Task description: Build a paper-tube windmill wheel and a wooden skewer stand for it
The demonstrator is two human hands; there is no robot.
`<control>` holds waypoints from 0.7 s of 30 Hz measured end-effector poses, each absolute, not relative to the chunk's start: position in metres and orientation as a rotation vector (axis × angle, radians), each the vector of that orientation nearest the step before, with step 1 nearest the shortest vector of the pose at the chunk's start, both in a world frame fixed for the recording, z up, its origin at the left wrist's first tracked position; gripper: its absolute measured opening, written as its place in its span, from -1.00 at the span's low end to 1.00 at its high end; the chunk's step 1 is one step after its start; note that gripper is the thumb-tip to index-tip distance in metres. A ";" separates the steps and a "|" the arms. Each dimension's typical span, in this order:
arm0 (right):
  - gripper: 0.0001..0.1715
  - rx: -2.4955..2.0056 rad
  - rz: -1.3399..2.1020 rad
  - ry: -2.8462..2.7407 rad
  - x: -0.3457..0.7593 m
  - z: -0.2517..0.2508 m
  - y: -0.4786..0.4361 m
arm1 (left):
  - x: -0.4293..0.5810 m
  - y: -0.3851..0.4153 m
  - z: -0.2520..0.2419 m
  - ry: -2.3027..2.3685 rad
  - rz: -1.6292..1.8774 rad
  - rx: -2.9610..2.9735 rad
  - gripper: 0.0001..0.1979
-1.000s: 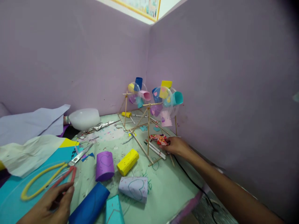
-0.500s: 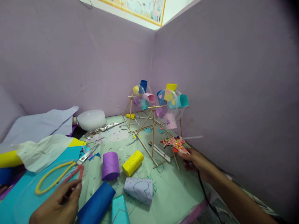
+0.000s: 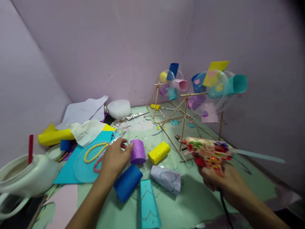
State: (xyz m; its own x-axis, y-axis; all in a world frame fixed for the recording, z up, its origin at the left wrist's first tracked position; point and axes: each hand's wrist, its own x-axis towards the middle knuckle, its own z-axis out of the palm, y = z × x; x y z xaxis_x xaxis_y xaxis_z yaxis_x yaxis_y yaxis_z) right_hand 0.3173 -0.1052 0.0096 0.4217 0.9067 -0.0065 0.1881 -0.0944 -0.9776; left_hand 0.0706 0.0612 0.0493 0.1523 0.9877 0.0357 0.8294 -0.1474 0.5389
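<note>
My right hand is closed around a flower-patterned glue gun, its nozzle pointing left and a clear glue stick jutting out to the right. My left hand hovers with fingers spread over the purple paper tube, fingertips touching it. Around it lie a yellow tube, a blue tube, a teal tube and a lilac tube with a heart. Behind stands a wooden-stick frame carrying a clear wheel with coloured paper cups.
Yellow-and-red-handled scissors lie on a clear disc over teal paper. A white jug stands at the left front, with paper sheets and a yellow roll behind it. Lilac walls close in at the back and right. A black cord trails from the gun.
My right hand lifted the glue gun from beside the stick frame and brought it closer. My left hand moved from the scissors to the purple tube. The view swung left.
</note>
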 end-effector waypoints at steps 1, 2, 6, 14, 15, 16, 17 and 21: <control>-0.55 -1.560 0.876 -1.041 0.314 0.016 -0.094 | 0.075 0.062 0.049 1.753 0.477 2.061 -0.43; -0.53 -1.535 0.928 -1.074 0.311 0.022 -0.084 | 0.080 0.062 0.050 1.770 0.408 2.085 -0.37; -0.55 -1.453 0.934 -1.215 0.300 0.039 -0.046 | 0.095 0.066 0.056 1.776 0.220 2.176 -0.25; -0.54 -1.401 0.747 -1.310 0.297 0.018 -0.048 | 0.091 0.077 0.043 1.708 0.195 2.133 -0.22; -0.55 -1.411 0.724 -1.311 0.297 0.017 -0.053 | 0.088 0.079 0.041 1.699 0.230 2.086 -0.21; -0.56 -1.423 0.712 -1.306 0.297 0.017 -0.058 | 0.085 0.081 0.038 1.697 0.269 2.038 -0.20; -0.57 -1.429 0.713 -1.298 0.297 0.018 -0.063 | 0.082 0.083 0.037 1.695 0.334 2.010 -0.20; -0.54 -1.392 0.749 -1.293 0.292 0.022 -0.075 | 0.073 0.085 0.040 1.696 0.465 1.932 -0.28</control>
State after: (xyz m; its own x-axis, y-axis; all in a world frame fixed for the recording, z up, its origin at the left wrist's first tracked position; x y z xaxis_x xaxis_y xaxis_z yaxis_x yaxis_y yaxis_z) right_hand 0.2923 -0.0748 0.0219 0.2214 0.9542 0.2010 0.3008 0.1292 -0.9449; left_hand 0.0734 0.0846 0.0396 0.1557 0.9844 -0.0824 0.8044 -0.0779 0.5890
